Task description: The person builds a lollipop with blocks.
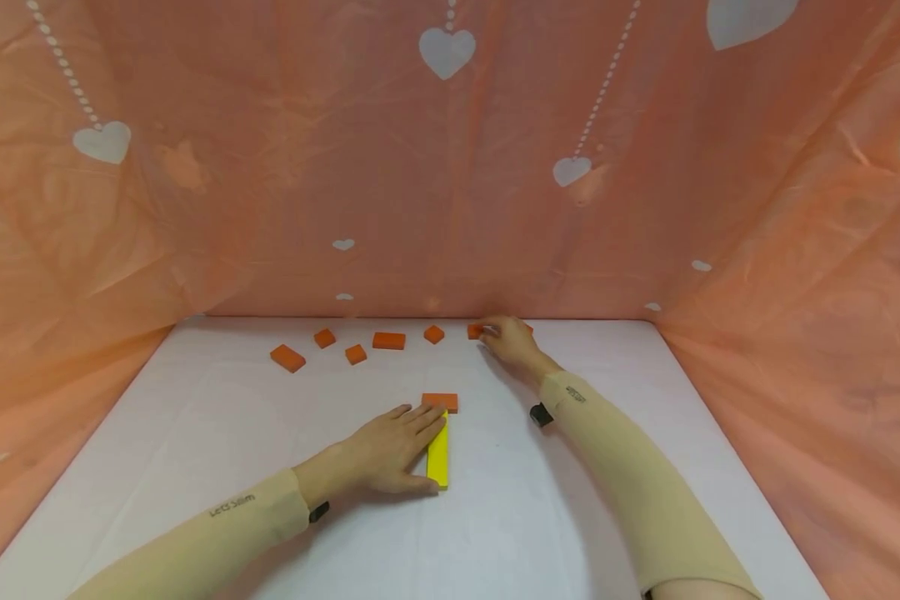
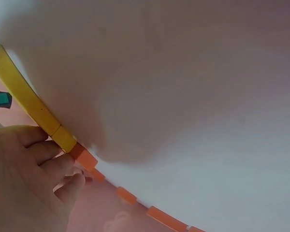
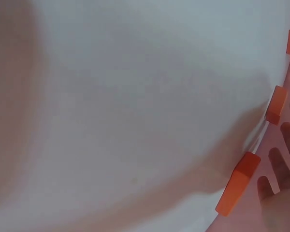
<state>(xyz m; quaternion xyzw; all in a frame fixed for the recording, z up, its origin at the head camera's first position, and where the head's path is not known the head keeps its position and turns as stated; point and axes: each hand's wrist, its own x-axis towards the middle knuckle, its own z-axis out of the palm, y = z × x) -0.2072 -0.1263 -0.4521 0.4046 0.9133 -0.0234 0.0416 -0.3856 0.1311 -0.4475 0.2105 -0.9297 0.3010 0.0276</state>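
My left hand (image 1: pixel 393 450) lies palm down with fairly straight fingers over a yellow strip of blocks (image 1: pixel 438 454), its thumb by the near end. The left wrist view shows this strip as a long yellow block (image 2: pixel 26 94) and a short yellow block (image 2: pixel 64 139), end to end. Across the strip's far end sits an orange rectangular block (image 1: pixel 440 400), partly under the fingertips. At the back of the table my right hand (image 1: pixel 508 340) is beside another orange block (image 1: pixel 474 332), fingers apart and bent. One more orange block (image 3: pixel 237 186) is near its fingers, mostly hidden in the head view.
Several orange blocks (image 1: pixel 388 341) lie scattered along the back and back left of the white table (image 1: pixel 225 417). A pink cloth (image 1: pixel 390 200) with white hearts rises at the back and both sides.
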